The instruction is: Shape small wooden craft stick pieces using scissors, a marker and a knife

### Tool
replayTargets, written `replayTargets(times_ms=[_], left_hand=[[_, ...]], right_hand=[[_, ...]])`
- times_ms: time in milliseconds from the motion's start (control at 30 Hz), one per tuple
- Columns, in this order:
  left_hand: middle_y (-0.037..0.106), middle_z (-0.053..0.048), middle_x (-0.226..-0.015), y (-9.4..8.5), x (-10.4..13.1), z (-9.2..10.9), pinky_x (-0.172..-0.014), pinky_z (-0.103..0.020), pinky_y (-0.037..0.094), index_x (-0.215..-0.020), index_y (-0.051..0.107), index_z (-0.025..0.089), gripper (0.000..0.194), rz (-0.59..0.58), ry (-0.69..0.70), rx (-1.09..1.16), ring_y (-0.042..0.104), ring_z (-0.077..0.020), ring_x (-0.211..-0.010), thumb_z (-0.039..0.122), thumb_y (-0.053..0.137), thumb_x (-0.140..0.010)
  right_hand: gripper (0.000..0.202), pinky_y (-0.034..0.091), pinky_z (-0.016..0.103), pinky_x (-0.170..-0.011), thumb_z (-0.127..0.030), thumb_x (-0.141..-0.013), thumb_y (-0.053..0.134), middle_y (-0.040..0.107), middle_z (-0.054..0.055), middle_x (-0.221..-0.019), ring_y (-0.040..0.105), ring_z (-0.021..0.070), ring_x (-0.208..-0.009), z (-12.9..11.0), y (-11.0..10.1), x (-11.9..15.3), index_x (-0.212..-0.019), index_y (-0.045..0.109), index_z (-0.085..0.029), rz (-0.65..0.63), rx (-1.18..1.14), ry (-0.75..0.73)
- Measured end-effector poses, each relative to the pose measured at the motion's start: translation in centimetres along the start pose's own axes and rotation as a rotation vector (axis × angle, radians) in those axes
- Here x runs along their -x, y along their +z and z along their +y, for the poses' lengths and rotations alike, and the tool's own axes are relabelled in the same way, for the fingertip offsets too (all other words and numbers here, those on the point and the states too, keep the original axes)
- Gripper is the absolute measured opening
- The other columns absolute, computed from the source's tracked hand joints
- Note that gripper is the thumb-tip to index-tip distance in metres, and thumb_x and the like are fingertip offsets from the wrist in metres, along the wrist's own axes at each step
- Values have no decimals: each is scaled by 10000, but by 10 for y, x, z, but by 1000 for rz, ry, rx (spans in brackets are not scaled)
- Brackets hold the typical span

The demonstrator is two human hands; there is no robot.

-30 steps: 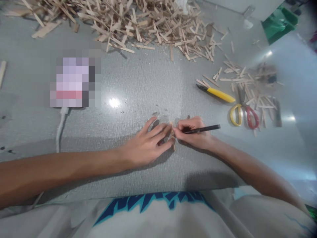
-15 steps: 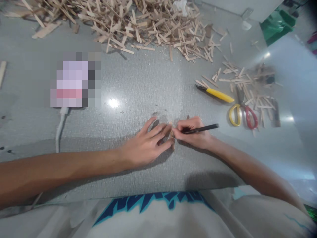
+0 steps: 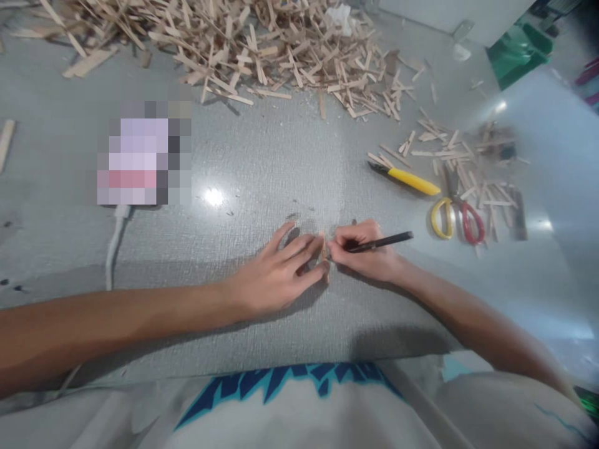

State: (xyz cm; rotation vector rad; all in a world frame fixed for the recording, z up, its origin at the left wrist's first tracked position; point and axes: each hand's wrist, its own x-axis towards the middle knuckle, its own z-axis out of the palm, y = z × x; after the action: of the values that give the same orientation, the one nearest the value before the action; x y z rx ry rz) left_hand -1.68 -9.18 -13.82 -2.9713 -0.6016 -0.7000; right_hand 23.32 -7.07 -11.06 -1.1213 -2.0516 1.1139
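Observation:
In the head view, a short, narrow wooden stick [image 3: 324, 251] lies on the table with small dark marks on it. My left hand [image 3: 285, 268] holds the stick down from its left side, the thumb and fingertips pressed on it and the other fingers spread apart. Close by on the right, my right hand [image 3: 362, 249] is closed around a black pen [image 3: 388, 241], whose rear end points right. The pen's tip is hidden by my fingers at the edge of the stick.
A large heap of wooden sticks [image 3: 290, 56] covers the far side. To the right lie a yellow cutter knife [image 3: 414, 181], scissors [image 3: 472, 222] with yellow and red handles, and more loose sticks [image 3: 437, 146]. On the left, a blurred-out device [image 3: 138, 156] has a white cable [image 3: 115, 243].
The right fingertips and pen have shifted very slightly right, showing a little more of the stick. My left hand stays in place. The view has tilted a little.

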Motion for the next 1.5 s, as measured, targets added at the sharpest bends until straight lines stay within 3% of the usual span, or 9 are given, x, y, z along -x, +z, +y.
replayTargets(times_ms=[267,700,1233,1500], left_hand=[[696,-211,-1465,1,2,0,-1269,-701,464,-1300,697,159,303,-5,-3,12,637,-347,-1407,75,623,-1018],[712,-222,-1425,-1,-1,-1,-1224,-687,518,-1277,694,143,257,7,19,-45,670,-343,-1360,88,602,-1043],[717,-201,-1412,0,0,-1,-1239,-685,500,-1255,708,156,268,10,10,-18,656,-334,-1359,73,614,-1018],[704,-221,-1438,1,1,0,-1263,-690,469,-1266,709,146,271,10,-2,3,650,-349,-1381,74,635,-1015]], right_hand=[[456,341,220,-452,-247,-1031,637,521,-57,-471,498,82,-424,-2,1,3,-638,407,-236,-4,-89,75],[446,366,207,-433,-244,-1038,646,537,-61,-469,525,83,-406,-1,1,3,-642,440,-232,-21,-141,100],[455,257,264,-515,-193,-997,621,344,-85,-562,313,72,-520,3,1,1,-655,324,-231,-2,-29,-22],[459,239,278,-520,-207,-991,619,317,-76,-578,286,86,-543,0,0,-1,-647,316,-233,-6,-14,-24]])
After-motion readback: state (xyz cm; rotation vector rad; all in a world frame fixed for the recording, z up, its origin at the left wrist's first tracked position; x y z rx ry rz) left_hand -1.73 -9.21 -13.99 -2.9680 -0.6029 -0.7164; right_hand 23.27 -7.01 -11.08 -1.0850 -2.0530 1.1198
